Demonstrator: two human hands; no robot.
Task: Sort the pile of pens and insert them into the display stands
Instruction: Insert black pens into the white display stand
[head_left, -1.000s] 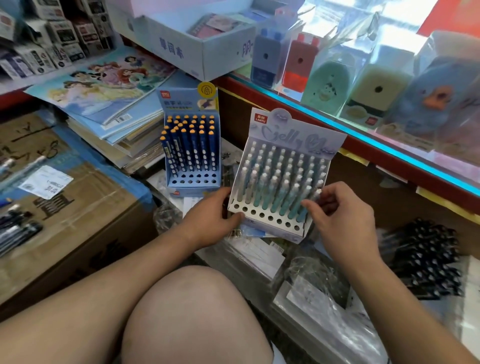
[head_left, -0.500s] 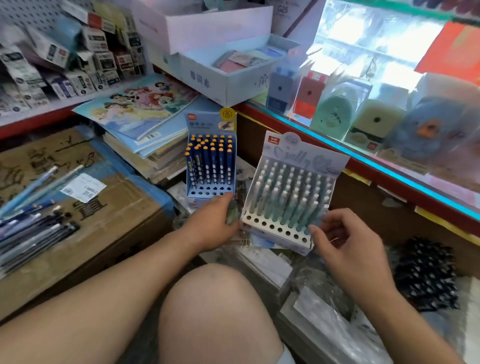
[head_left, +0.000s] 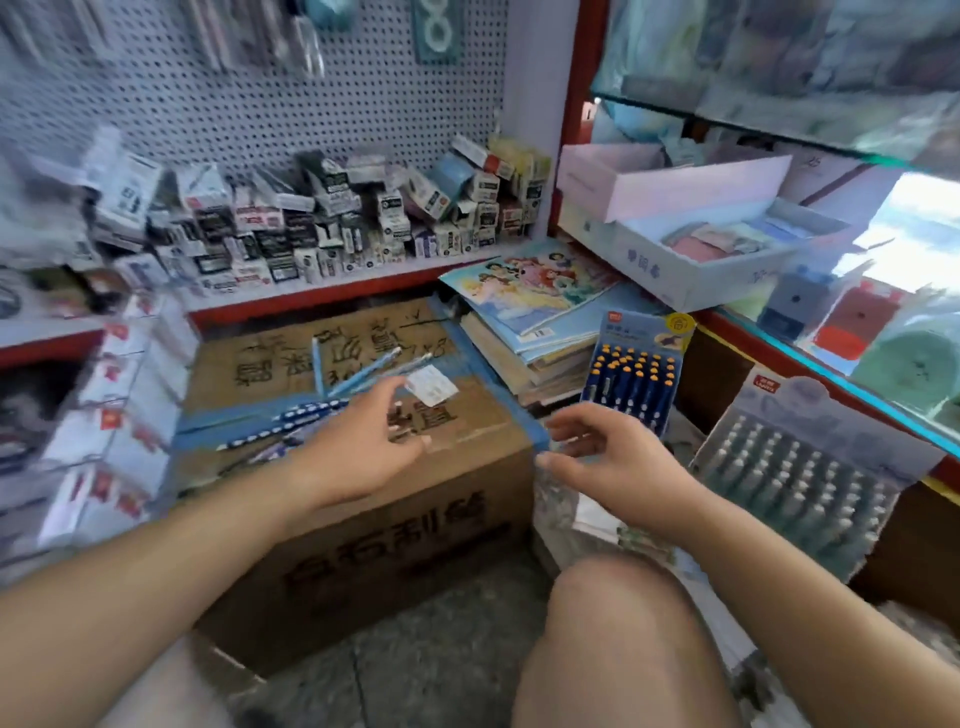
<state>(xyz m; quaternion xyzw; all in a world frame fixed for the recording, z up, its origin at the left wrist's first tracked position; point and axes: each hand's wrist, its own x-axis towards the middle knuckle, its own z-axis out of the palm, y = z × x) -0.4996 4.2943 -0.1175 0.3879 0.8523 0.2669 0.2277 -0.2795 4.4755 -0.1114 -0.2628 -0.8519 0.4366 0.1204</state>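
The loose pens (head_left: 311, 410) lie in a scattered pile on top of a cardboard box (head_left: 395, 525), which serves as the sorting surface. Some are pale blue and some are dark with white dots. The person's left hand (head_left: 358, 449) hovers just over the near edge of that pile with fingers stretched out and apart. Its grip is open and holds nothing, which looks like a hand about to pick the next pen. The right hand (head_left: 621, 462) hangs by the taped corner of the box with its fingers loosely curled. Its grip looks slack and empty, and I judge it is free to take a pen or steady a stand.

Both stands are propped to the right, within that hand's reach. The blue display stand (head_left: 636, 371) leans against a stack of books (head_left: 524, 332) and is filled with dark, orange-tipped pens. The pale display stand (head_left: 795, 483) stands further right, with rows of light caps showing. Keeping them tilted back and facing the person probably makes the holes easy to see and fill.

Much is hard to read. The view is smeared, so I cannot count the pens or tell which holes are empty. The left forearm hides part of the pile, and the lower edge of the pale stand is indistinct. A raised knee (head_left: 618, 639) covers the floor in front. The small boxes (head_left: 332, 228) on the shelf behind are too blurred to identify.
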